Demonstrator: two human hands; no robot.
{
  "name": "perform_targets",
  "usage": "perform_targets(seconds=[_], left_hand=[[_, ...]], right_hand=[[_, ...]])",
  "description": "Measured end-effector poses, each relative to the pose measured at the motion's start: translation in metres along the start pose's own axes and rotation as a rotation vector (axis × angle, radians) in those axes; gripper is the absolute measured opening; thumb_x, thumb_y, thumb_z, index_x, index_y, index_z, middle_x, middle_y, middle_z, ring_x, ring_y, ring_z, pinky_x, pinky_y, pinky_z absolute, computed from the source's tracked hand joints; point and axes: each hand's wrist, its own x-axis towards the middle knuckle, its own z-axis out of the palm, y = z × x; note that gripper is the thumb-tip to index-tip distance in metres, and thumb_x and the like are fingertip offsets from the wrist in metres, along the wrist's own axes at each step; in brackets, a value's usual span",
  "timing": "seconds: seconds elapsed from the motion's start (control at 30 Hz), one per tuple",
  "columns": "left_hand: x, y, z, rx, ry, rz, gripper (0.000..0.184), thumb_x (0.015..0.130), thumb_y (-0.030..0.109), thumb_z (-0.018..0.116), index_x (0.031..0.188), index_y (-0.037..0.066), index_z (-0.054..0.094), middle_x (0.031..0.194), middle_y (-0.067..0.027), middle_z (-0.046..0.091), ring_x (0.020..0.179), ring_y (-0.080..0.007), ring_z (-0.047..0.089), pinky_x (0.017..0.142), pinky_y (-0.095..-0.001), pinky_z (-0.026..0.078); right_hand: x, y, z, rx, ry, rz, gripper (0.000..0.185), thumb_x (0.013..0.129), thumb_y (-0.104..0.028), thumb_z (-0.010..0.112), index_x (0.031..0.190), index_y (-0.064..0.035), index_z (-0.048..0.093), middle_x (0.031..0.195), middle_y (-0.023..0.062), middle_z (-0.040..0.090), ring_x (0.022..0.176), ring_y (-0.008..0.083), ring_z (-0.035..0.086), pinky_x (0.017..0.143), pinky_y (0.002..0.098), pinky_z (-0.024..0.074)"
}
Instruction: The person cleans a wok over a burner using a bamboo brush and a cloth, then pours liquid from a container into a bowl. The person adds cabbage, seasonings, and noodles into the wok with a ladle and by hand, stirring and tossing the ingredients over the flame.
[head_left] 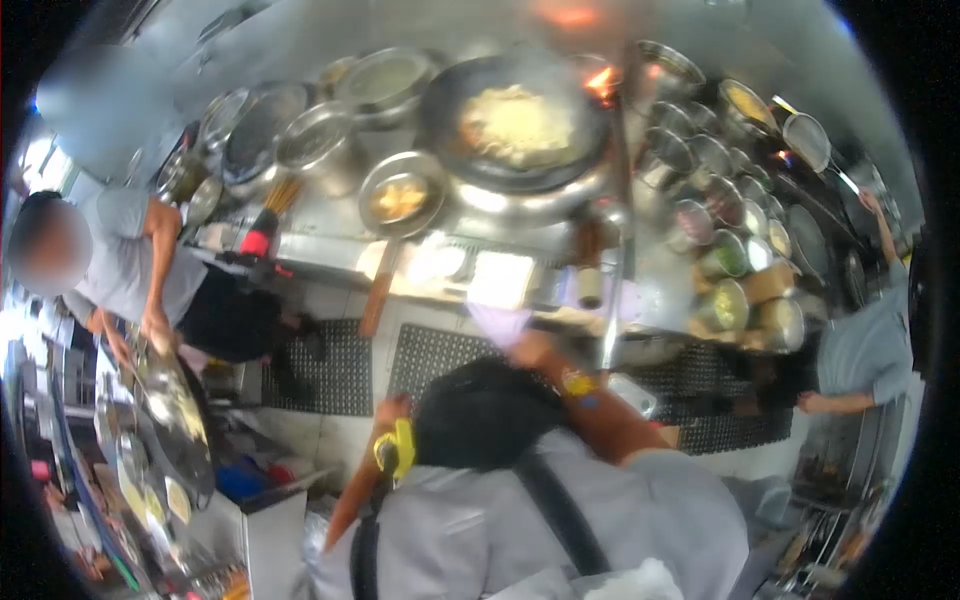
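Observation:
My right hand (531,350) is closed on a pale lilac cloth (500,322) at the front edge of the stove. My left hand (395,408) hangs low beside my black apron (485,415), its fingers blurred and touching nothing I can make out. Forward of it, a wooden-handled pan (405,222) with yellowish food rests on the counter, its handle pointing toward me. Behind the cloth, a large wok (445,125) holds pale yellow food, with steam rising over it. A flame burns at the wok's right.
Metal pots (318,150) crowd the counter's left side. Several containers (722,255) with ingredients stand at right. One person (150,250) works at left beside pans; another person (865,345) at right reaches toward a strainer (806,142). Perforated black mats (318,370) lie on the floor.

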Motion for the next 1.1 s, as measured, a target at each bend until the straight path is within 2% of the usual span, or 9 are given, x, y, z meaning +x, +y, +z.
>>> perform_targets(seconds=[0.03, 0.17, 0.33, 0.43, 0.53, 0.73, 1.03, 1.07, 1.1], left_hand=[[0.011, 0.019, -0.006, -0.092, 0.082, 0.218, 0.032, 0.089, 0.028, 0.055, 0.109, 0.005, 0.064, 0.096, -0.0181, 0.068, 0.092, -0.0292, 0.067, 0.079, -0.0371, 0.052], [0.028, 0.140, -0.055, -0.350, 0.194, 0.373, 0.032, 0.082, 0.016, 0.057, 0.111, 0.004, 0.059, 0.105, -0.0213, 0.063, 0.101, -0.0367, 0.060, 0.089, -0.0450, 0.047], [0.064, 0.226, -0.117, 0.075, 0.512, 0.824, 0.050, 0.077, 0.011, 0.062, 0.124, 0.001, 0.048, 0.117, -0.0221, 0.054, 0.110, -0.0391, 0.051, 0.094, -0.0461, 0.042], [0.112, 0.235, -0.127, 0.400, 0.404, 0.679, 0.076, 0.074, 0.022, 0.068, 0.138, 0.001, 0.033, 0.137, -0.0247, 0.039, 0.124, -0.0405, 0.041, 0.104, -0.0475, 0.034], [0.164, 0.229, -0.124, 0.404, 0.222, 0.683, 0.084, 0.070, 0.028, 0.072, 0.138, -0.001, 0.031, 0.137, -0.0251, 0.040, 0.127, -0.0432, 0.037, 0.106, -0.0465, 0.033], [0.168, 0.259, -0.136, 0.491, -0.011, 0.440, 0.100, 0.063, 0.035, 0.077, 0.143, 0.009, 0.024, 0.140, -0.0213, 0.039, 0.127, -0.0412, 0.039, 0.107, -0.0454, 0.033], [0.167, 0.282, -0.139, 0.689, -0.068, 0.370, 0.114, 0.066, 0.051, 0.076, 0.148, 0.008, 0.011, 0.144, -0.0235, 0.032, 0.130, -0.0416, 0.036, 0.106, -0.0463, 0.035], [0.159, 0.284, -0.141, 0.689, -0.040, 0.396, 0.105, 0.067, 0.033, 0.073, 0.147, 0.004, 0.012, 0.138, -0.0270, 0.038, 0.129, -0.0427, 0.038, 0.108, -0.0442, 0.032], [0.155, 0.288, -0.146, 0.657, -0.095, 0.341, 0.102, 0.069, 0.034, 0.070, 0.147, 0.003, 0.011, 0.139, -0.0286, 0.035, 0.130, -0.0441, 0.035, 0.108, -0.0449, 0.031]], right_hand=[[-0.020, -0.028, -0.031, 0.037, -0.002, 0.053, 0.033, 0.075, -0.030, 0.061, 0.089, -0.0002, 0.066, 0.090, 0.0259, 0.064, 0.085, 0.0401, 0.062, 0.079, 0.0439, 0.0493], [-0.054, -0.060, -0.091, 0.225, 0.230, -0.068, 0.031, 0.080, -0.028, 0.061, 0.092, -0.0003, 0.064, 0.088, 0.0241, 0.064, 0.082, 0.0377, 0.063, 0.076, 0.0422, 0.0499], [-0.119, -0.076, -0.164, 0.473, 0.705, -0.078, 0.018, 0.086, -0.012, 0.058, 0.098, -0.0010, 0.063, 0.092, 0.0162, 0.064, 0.082, 0.0331, 0.064, 0.076, 0.0393, 0.0507], [-0.137, -0.036, -0.171, 0.202, 0.957, -0.005, 0.019, 0.084, -0.012, 0.058, 0.100, -0.0018, 0.062, 0.095, 0.0174, 0.064, 0.087, 0.0336, 0.062, 0.078, 0.0399, 0.0499], [-0.152, -0.003, -0.154, 0.129, 0.929, 0.337, 0.025, 0.079, -0.020, 0.061, 0.100, -0.0062, 0.062, 0.095, 0.0195, 0.061, 0.090, 0.0380, 0.058, 0.080, 0.0453, 0.0470], [-0.189, 0.006, -0.102, 0.321, 0.798, 0.465, 0.053, 0.077, -0.028, 0.064, 0.123, -0.0061, 0.049, 0.111, 0.0232, 0.058, 0.104, 0.0376, 0.056, 0.089, 0.0456, 0.0453], [-0.188, 0.001, -0.086, 0.501, 0.751, 0.667, 0.032, 0.077, -0.023, 0.063, 0.100, -0.0006, 0.057, 0.090, 0.0235, 0.064, 0.085, 0.0382, 0.064, 0.075, 0.0452, 0.0487], [-0.192, -0.010, -0.094, 0.496, 0.830, 0.641, 0.030, 0.077, -0.022, 0.063, 0.097, -0.0004, 0.056, 0.086, 0.0221, 0.064, 0.079, 0.0372, 0.063, 0.071, 0.0446, 0.0490], [-0.196, -0.023, -0.102, 0.496, 0.895, 0.605, 0.028, 0.078, -0.022, 0.062, 0.094, -0.0003, 0.055, 0.081, 0.0207, 0.064, 0.074, 0.0363, 0.063, 0.067, 0.0440, 0.0492]])
